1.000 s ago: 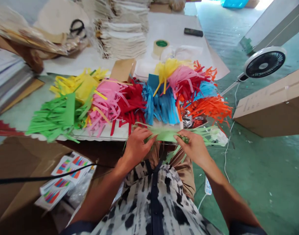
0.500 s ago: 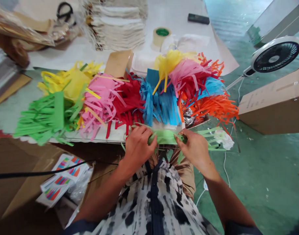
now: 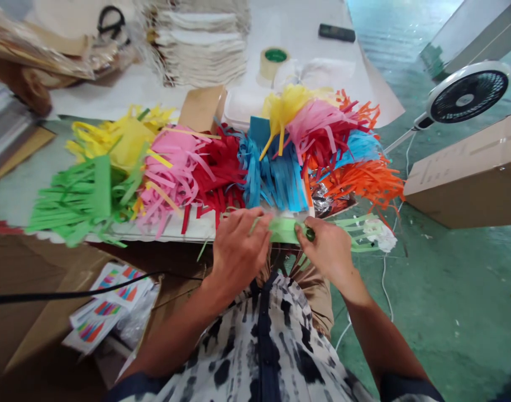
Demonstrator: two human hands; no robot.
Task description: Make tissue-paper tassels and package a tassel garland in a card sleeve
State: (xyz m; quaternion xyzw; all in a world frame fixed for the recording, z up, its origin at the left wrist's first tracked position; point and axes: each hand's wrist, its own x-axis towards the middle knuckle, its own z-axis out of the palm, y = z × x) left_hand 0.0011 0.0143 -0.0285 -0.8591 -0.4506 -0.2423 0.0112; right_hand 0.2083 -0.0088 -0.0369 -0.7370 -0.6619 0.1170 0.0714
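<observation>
Left hand (image 3: 238, 251) and right hand (image 3: 326, 248) pinched a green fringed paper (image 3: 284, 229). It looked partly rolled; many coloured fringes (image 3: 221, 173) lay beyond

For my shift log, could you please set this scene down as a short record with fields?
Left hand: pinches the left end of the light green fringed paper.
Right hand: pinches the same piece further right; loose strips trail rightward.
Table front: green pile, pink pile, red pile, blue pile, orange pile.
Table back: tape roll, scissors, stacked pale sheets.
Floor, right side: fan, cardboard box.
</observation>
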